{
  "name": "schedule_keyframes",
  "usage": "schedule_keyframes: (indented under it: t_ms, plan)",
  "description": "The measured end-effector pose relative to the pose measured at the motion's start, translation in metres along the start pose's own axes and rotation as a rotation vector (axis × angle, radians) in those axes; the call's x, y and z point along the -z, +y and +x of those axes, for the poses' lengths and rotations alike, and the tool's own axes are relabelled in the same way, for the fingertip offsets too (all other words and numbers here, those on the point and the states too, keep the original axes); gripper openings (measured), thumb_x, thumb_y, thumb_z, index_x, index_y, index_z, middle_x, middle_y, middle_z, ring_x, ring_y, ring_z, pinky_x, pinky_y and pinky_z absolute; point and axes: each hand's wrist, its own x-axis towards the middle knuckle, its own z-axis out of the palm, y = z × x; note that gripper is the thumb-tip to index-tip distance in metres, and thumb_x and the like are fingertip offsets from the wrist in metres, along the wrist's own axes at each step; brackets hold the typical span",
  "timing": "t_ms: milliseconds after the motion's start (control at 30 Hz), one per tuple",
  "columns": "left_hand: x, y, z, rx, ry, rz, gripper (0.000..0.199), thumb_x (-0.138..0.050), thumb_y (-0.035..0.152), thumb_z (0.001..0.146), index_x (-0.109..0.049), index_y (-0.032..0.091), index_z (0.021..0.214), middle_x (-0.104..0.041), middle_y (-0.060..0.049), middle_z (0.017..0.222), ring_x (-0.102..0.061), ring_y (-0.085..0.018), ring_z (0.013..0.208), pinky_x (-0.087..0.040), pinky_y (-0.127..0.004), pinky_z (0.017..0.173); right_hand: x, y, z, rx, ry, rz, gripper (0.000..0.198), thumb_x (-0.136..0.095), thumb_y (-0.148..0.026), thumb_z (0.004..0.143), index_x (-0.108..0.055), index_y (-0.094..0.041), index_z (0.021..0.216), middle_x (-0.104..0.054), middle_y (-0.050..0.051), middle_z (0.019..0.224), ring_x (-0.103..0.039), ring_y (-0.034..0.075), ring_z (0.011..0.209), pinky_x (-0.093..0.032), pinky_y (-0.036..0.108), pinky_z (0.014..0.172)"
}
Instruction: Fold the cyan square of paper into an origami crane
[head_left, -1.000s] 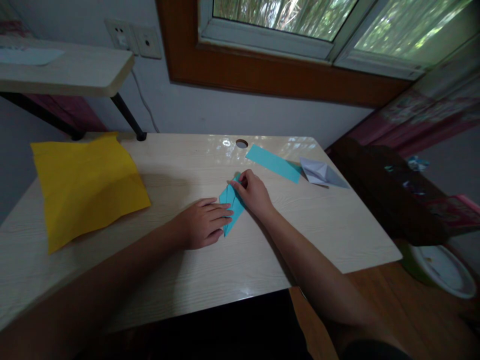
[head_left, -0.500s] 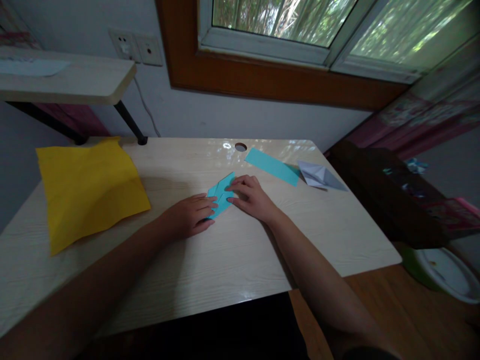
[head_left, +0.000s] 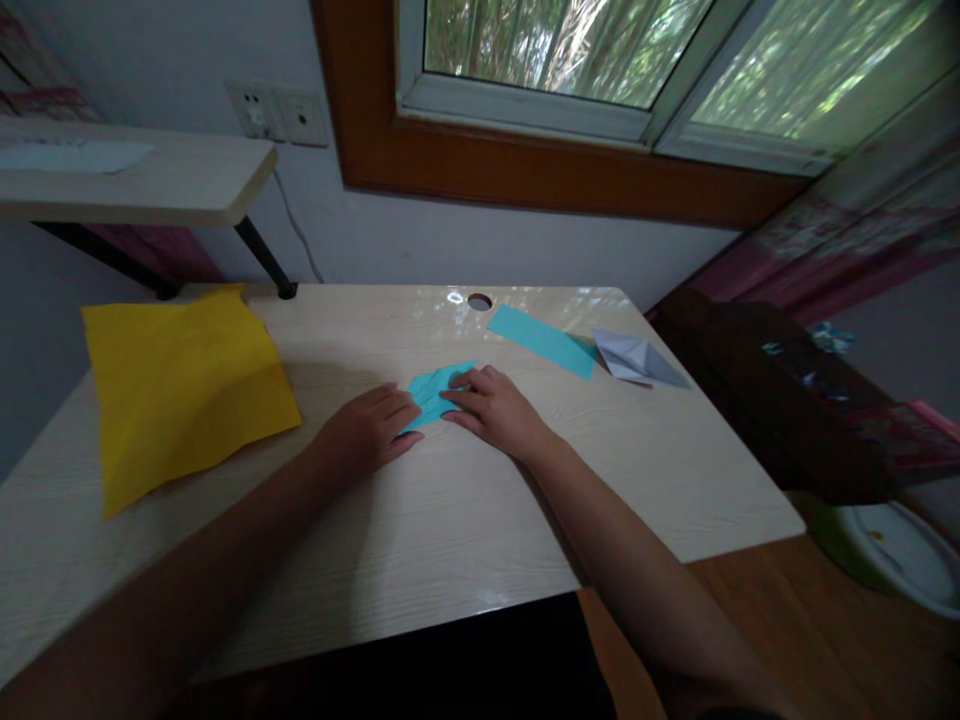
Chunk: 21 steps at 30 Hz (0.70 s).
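my left hand [head_left: 373, 425] and right hand [head_left: 491, 408] cover opposite ends of the folded blue paper [head_left: 430, 392]; pinching or not, i cannot tell. uneven pressure could crease it askew.

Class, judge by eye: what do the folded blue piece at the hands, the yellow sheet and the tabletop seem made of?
Folded blue piece: seemingly matt paper, from its thin, creased layers.
Yellow sheet: probably paper, possibly cloth; dull, with a wavy edge.
Tabletop: perhaps wood-effect laminate, as glossy reflections lie over pale grain; solid wood isn't ruled out.
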Motion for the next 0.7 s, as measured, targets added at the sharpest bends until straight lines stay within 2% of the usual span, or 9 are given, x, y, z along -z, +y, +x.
schedule_keyframes:
  t_ms: [133,500,700]
  plan:
    - [0.0015,-0.0004,0.0016,0.007,-0.020,0.046,0.019,-0.058,0.028,0.100,-0.069,0.015,0.110,-0.071,-0.010,0.104,-0.065,-0.025,0.097,-0.058,-0.042,0.090,-0.0011,-0.0009,0.0002,0.018,-0.011,-0.048,0.039,-0.055,-0.049,0.101,-0.070,-0.026,0.129,-0.067,0.012,0.121,-0.057,0.030,0.110,-0.047,0.048,0.096]
    - [0.0027,-0.0080,-0.0050,-0.010,0.030,0.118,0.020,-0.054,0.022,0.101,-0.071,0.017,0.108,-0.077,-0.008,0.106,-0.070,-0.021,0.092,-0.059,-0.035,0.083,-0.0021,-0.0011,-0.0003,0.022,0.002,-0.105,0.046,-0.056,-0.056,0.098,-0.067,-0.027,0.134,-0.065,0.012,0.126,-0.054,0.031,0.112,-0.045,0.049,0.097]
    - [0.0031,-0.0059,-0.0035,-0.004,0.100,0.140,0.016,-0.055,0.018,0.098,-0.070,0.017,0.100,-0.077,-0.007,0.097,-0.073,-0.019,0.086,-0.060,-0.031,0.076,-0.0047,-0.0062,-0.0007,0.025,0.095,-0.163,0.037,-0.059,-0.051,0.098,-0.069,-0.029,0.127,-0.065,0.009,0.129,-0.051,0.031,0.114,-0.042,0.049,0.098]
